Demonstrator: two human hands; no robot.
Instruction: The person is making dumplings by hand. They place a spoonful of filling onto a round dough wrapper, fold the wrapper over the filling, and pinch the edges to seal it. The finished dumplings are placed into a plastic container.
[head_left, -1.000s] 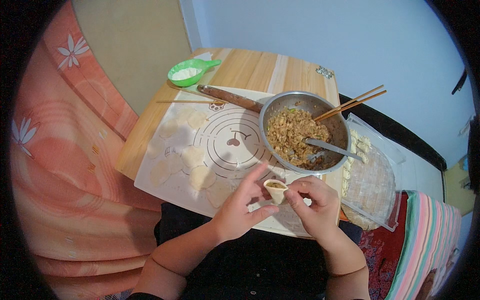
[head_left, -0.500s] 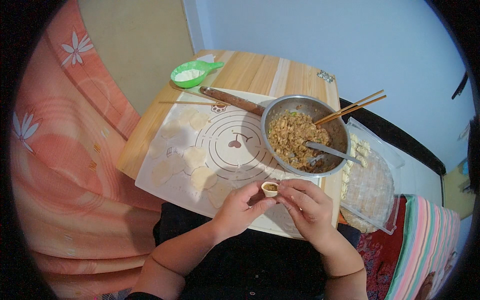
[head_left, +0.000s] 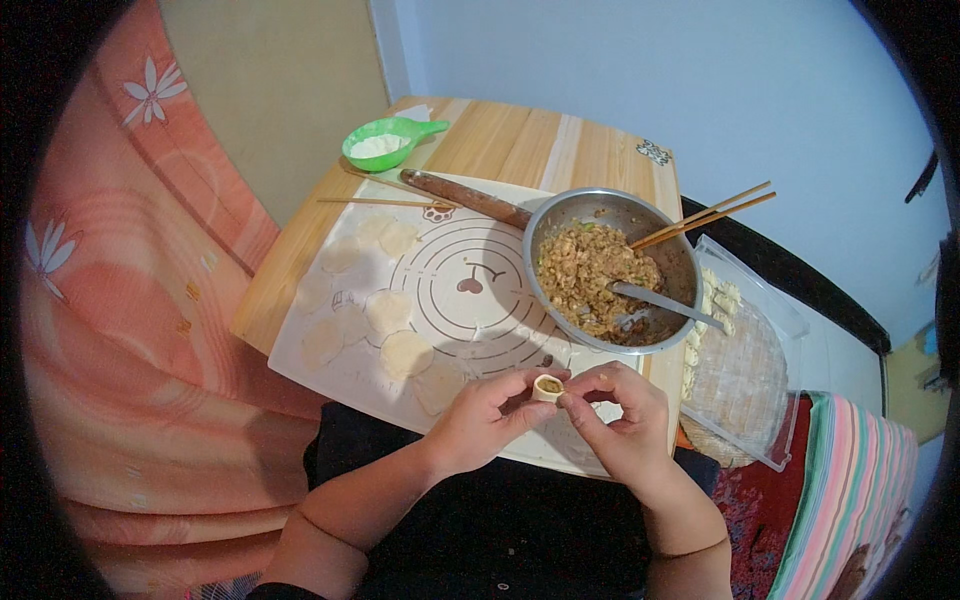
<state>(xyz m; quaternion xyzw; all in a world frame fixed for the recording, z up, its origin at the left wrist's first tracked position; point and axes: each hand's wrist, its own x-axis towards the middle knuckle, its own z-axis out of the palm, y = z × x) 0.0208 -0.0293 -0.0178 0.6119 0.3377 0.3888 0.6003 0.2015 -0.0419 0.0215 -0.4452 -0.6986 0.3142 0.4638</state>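
Note:
A small dumpling [head_left: 547, 392] is held between my two hands above the front edge of the mat; its dough is folded up around brown filling that shows at the open top. My left hand [head_left: 490, 408] is closed around its left side, thumb in front. My right hand [head_left: 618, 410] pinches its right edge between thumb and fingers. Flat round dough wrappers [head_left: 407, 355] lie on the white mat [head_left: 300, 370] to the left of my hands. Beyond my right hand stands a steel bowl [head_left: 690, 290] of minced filling [head_left: 590, 270].
Chopsticks [head_left: 705, 216] and a metal-handled utensil [head_left: 665, 300] rest in the bowl. A rolling pin [head_left: 465, 197] and another chopstick [head_left: 385, 203] lie behind the wrappers, near a green scoop [head_left: 405, 135] of white flour. Right of the wooden table [head_left: 520, 140], a round tray [head_left: 745, 380] carries shaped dumplings [head_left: 718, 300].
The dumpling has shifted slightly right and down and is turned a little. My right thumb and fingers have changed their grip on its edge.

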